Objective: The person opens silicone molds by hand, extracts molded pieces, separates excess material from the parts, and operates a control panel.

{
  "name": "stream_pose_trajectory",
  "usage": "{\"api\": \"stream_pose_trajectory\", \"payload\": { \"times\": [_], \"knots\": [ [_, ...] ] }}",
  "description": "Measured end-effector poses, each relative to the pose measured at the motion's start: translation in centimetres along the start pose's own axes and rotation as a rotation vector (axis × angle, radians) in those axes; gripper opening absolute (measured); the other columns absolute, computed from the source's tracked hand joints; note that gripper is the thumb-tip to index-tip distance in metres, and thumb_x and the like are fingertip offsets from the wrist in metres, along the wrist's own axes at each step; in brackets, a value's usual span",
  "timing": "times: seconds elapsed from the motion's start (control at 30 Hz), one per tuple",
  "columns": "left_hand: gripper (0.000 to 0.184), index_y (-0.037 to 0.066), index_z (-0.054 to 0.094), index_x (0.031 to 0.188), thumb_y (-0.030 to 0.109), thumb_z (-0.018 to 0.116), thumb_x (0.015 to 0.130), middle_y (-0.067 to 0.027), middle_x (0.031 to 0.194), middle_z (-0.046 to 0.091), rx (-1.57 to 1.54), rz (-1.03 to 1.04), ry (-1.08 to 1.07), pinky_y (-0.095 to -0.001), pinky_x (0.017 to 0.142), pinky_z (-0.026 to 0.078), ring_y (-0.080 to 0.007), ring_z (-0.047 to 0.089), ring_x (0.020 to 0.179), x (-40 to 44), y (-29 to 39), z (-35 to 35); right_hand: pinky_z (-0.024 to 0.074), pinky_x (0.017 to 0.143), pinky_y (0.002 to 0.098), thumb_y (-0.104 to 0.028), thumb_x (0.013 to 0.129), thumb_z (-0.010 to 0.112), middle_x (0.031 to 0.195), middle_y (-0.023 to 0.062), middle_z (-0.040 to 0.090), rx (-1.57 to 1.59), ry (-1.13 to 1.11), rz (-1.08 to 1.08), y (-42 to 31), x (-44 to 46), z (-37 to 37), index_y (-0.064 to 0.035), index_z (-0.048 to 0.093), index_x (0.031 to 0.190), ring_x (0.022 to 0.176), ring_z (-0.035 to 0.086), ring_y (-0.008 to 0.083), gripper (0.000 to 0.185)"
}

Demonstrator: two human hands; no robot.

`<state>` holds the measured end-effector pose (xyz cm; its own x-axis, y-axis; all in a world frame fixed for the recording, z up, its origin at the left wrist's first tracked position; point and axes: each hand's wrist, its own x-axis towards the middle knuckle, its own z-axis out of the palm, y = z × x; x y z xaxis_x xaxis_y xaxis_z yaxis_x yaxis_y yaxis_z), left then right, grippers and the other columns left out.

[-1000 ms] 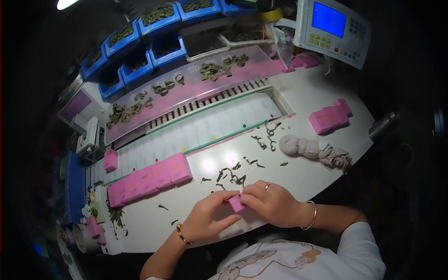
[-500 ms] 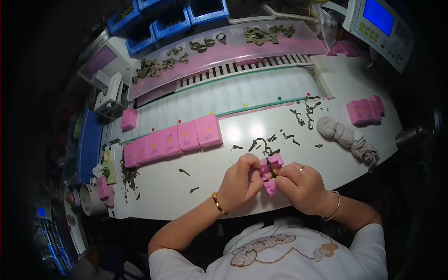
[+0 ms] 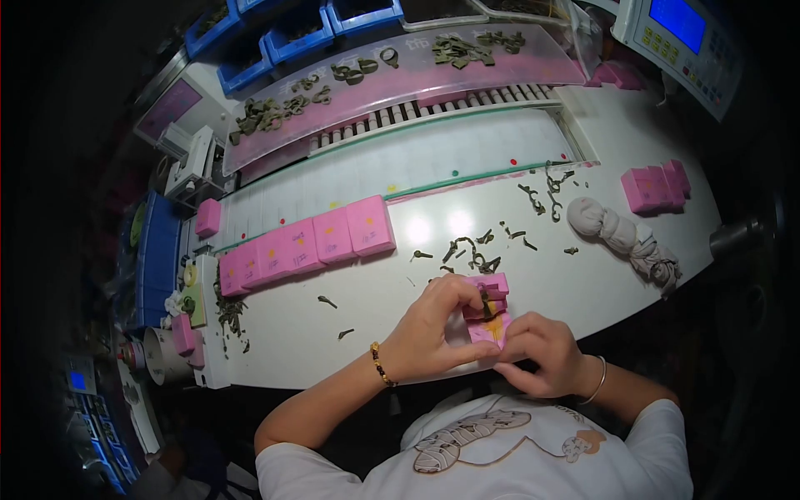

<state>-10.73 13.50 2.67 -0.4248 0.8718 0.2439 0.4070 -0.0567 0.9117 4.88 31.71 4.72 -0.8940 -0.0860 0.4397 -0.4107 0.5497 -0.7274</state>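
A pink rubber mould (image 3: 488, 331) is spread open near the front edge of the worktable, with yellow marking on its inner face. A dark green piece (image 3: 487, 304) lies in its upper part, partly hidden by fingers. My left hand (image 3: 437, 325) grips the mould from the left, fingers over its upper part and thumb along the bottom. At the lower right corner, the curled fingers of my right hand (image 3: 542, 350) meet the mould's edge; their exact hold is partly hidden. Loose dark green pieces (image 3: 483, 265) lie just beyond the mould.
A row of pink blocks (image 3: 333, 242) stands left of centre. More pink blocks (image 3: 654, 187) and a knotted grey cloth (image 3: 617, 237) are at right. Behind are a glass-edged panel (image 3: 317, 200), a sloping clear shelf (image 3: 392, 87) with green pieces, blue bins (image 3: 300, 42) and a control panel (image 3: 675, 46).
The mould has been opened wider, showing more of its yellow-marked inside. My left fingers have shifted over its upper part, and my right hand has moved down to its lower corner.
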Motion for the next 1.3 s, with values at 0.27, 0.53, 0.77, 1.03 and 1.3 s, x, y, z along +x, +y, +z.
{"api": "stream_pose_trajectory", "payload": {
  "times": [0.27, 0.53, 0.77, 1.03, 1.3],
  "knots": [
    [0.062, 0.010, 0.046, 0.107, 0.023, 0.093, 0.070, -0.0093, 0.098, 0.057, 0.115, -0.009, 0.128, -0.0400, 0.080, 0.048, -0.0282, 0.055, 0.088, -0.2, 1.2, 2.0, 0.0520, 0.061, 0.0352, -0.024, 0.077, 0.085, 0.093, 0.0126, 0.060, -0.384, 0.164, 0.205, -0.4, 4.1, 0.4, -0.0025, 0.053, 0.113, 0.069, 0.061, 0.0242, 0.053],
    [0.066, 0.010, 0.044, 0.108, 0.020, 0.094, 0.066, -0.0111, 0.098, 0.056, 0.209, 0.051, 0.187, -0.0426, 0.077, 0.048, -0.0323, 0.056, 0.087, -0.2, 1.0, 2.3, 0.0544, 0.062, 0.0398, -0.024, 0.068, 0.081, 0.082, 0.0132, 0.063, -0.552, 0.086, 0.217, 0.2, 5.7, 2.3, -0.0013, 0.053, 0.117, 0.071, 0.066, 0.0303, 0.061],
    [0.066, 0.010, 0.044, 0.108, 0.021, 0.094, 0.066, -0.0110, 0.098, 0.057, 0.223, 0.077, 0.221, -0.0424, 0.078, 0.048, -0.0321, 0.056, 0.088, -0.2, 0.7, 2.3, 0.0551, 0.063, 0.0351, -0.020, 0.070, 0.082, 0.091, 0.0116, 0.067, -0.335, 0.129, 0.174, 1.0, 4.5, 1.0, -0.0044, 0.054, 0.119, 0.076, 0.069, 0.0249, 0.058],
    [0.068, 0.010, 0.047, 0.114, 0.031, 0.095, 0.071, -0.0110, 0.097, 0.059, 0.315, 0.080, 0.078, -0.0388, 0.077, 0.049, -0.0279, 0.057, 0.086, 0.1, 1.1, 1.3, 0.0516, 0.089, 0.0275, -0.004, 0.079, 0.081, 0.114, 0.0064, 0.066, 0.148, 0.132, 0.434, 3.6, 3.6, -5.5, -0.0015, 0.066, 0.116, 0.100, 0.063, 0.0123, 0.040],
    [0.071, 0.009, 0.048, 0.124, 0.028, 0.092, 0.072, -0.0121, 0.101, 0.058, 0.429, 0.101, 0.035, -0.0415, 0.078, 0.048, -0.0309, 0.057, 0.087, 0.0, 1.8, 1.0, 0.0522, 0.098, 0.0422, -0.010, 0.082, 0.081, 0.133, 0.0176, 0.061, -0.114, 0.066, 0.243, 8.3, 6.1, -3.5, -0.0004, 0.063, 0.123, 0.117, 0.063, 0.0321, 0.046]
  ]
}}
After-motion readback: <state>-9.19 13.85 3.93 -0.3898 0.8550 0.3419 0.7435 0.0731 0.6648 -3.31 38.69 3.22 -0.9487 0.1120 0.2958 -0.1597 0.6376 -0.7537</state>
